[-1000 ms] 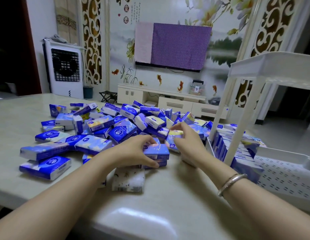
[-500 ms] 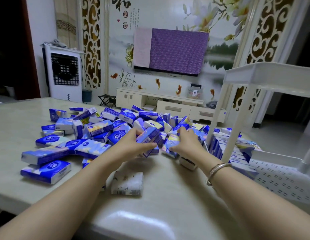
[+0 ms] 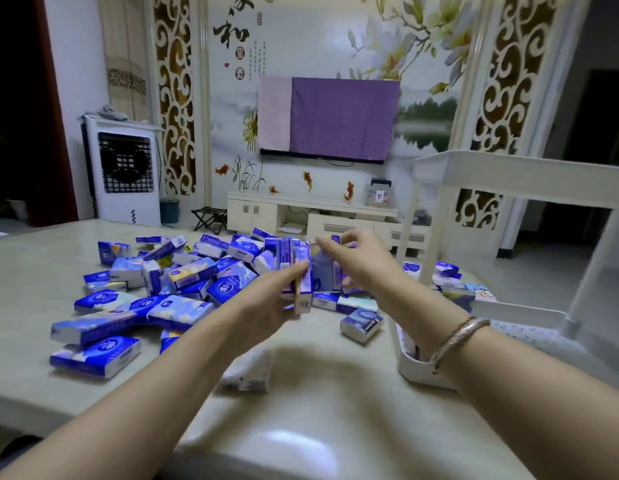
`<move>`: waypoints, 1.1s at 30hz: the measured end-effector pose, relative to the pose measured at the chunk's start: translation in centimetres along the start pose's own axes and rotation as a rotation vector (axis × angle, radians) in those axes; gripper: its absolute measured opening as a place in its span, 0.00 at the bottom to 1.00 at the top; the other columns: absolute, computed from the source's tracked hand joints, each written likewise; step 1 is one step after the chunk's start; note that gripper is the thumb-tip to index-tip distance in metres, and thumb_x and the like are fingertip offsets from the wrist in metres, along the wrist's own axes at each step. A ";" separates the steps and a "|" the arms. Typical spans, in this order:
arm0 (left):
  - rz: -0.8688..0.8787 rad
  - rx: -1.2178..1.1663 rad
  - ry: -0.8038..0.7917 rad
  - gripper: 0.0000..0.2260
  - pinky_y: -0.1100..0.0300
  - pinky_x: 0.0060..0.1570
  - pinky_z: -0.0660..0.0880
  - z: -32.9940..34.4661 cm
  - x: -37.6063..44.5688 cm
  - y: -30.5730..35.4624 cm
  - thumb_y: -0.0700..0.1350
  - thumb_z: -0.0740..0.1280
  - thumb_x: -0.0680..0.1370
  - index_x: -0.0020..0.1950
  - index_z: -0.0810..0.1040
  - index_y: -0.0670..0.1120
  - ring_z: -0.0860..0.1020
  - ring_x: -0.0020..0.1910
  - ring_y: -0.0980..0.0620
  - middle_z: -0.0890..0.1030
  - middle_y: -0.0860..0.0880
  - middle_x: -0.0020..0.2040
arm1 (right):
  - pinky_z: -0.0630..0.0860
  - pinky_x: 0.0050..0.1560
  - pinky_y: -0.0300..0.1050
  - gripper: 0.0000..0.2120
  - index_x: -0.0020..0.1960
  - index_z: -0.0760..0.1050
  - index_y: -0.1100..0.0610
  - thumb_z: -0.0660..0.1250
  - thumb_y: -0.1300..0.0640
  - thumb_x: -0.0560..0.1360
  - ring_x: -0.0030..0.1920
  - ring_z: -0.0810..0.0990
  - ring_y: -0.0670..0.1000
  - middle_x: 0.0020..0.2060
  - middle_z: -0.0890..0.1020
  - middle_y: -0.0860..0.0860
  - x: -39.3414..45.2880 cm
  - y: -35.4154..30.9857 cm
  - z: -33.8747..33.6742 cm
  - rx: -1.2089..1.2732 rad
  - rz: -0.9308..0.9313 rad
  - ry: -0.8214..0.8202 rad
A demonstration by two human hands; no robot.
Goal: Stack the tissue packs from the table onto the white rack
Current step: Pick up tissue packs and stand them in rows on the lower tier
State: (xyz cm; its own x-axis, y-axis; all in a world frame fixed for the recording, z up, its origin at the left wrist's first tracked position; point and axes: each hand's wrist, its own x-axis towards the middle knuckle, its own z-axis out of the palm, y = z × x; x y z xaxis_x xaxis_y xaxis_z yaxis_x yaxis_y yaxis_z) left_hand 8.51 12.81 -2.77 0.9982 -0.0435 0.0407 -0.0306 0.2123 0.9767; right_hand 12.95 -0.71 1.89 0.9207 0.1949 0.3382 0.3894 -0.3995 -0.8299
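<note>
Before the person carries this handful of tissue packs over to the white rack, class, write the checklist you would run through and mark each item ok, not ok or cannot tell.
1. Bundle of tissue packs lifted off the table: ok, both hands hold it above the pile.
2. Left hand supports the bundle: ok, fingers curl round its near side.
3. Right hand steadies it: ok, fingers on its top and far side.
4. Packs aligned: cannot tell, blurred.
5. Room on the white rack: ok, its near perforated tray is partly bare.
6. Path to the rack: not ok, a loose pack lies between.
</note>
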 end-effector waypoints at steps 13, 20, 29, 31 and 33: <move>-0.025 -0.070 -0.353 0.24 0.50 0.68 0.65 6.6 -4.5 5.9 0.59 0.56 0.80 0.69 0.73 0.47 0.72 0.68 0.44 0.74 0.43 0.68 | 0.67 0.51 0.23 0.17 0.61 0.69 0.40 0.68 0.46 0.74 0.60 0.69 0.32 0.58 0.72 0.44 -8.9 -3.0 -9.7 -0.095 -0.401 -0.156; -0.051 -0.047 -0.456 0.23 0.50 0.74 0.57 13.8 -5.2 5.9 0.58 0.62 0.76 0.64 0.78 0.46 0.72 0.60 0.46 0.76 0.43 0.65 | 0.74 0.51 0.38 0.27 0.59 0.71 0.43 0.77 0.49 0.63 0.48 0.74 0.42 0.48 0.68 0.49 -11.6 -0.9 -14.5 -0.270 -0.506 0.132; -0.209 0.203 -0.506 0.34 0.56 0.66 0.67 18.8 -3.6 4.2 0.68 0.58 0.74 0.64 0.75 0.42 0.76 0.62 0.46 0.78 0.41 0.61 | 0.68 0.39 0.37 0.22 0.54 0.70 0.51 0.75 0.51 0.64 0.45 0.74 0.42 0.49 0.71 0.49 -12.2 2.9 -18.6 -0.279 -0.296 0.388; -0.215 0.271 -0.406 0.30 0.54 0.63 0.70 18.3 -3.0 3.4 0.67 0.59 0.74 0.60 0.76 0.41 0.79 0.59 0.45 0.81 0.41 0.58 | 0.67 0.36 0.35 0.21 0.54 0.69 0.52 0.74 0.54 0.65 0.44 0.73 0.41 0.52 0.71 0.50 -11.6 4.2 -20.1 -0.226 -0.124 0.388; -0.179 0.289 -0.299 0.22 0.53 0.61 0.73 17.1 -2.3 2.6 0.60 0.62 0.77 0.54 0.78 0.41 0.82 0.53 0.47 0.83 0.43 0.54 | 0.72 0.37 0.38 0.22 0.54 0.69 0.54 0.75 0.56 0.65 0.44 0.76 0.44 0.52 0.73 0.53 -11.0 6.0 -21.7 -0.191 0.020 0.351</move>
State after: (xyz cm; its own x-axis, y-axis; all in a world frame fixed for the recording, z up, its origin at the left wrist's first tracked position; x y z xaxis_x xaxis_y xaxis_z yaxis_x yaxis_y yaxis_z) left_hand 5.26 -3.24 3.29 0.9319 -0.3436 -0.1165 0.0855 -0.1041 0.9909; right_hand 5.72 -24.66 2.78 0.8682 -0.1193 0.4817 0.3391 -0.5660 -0.7514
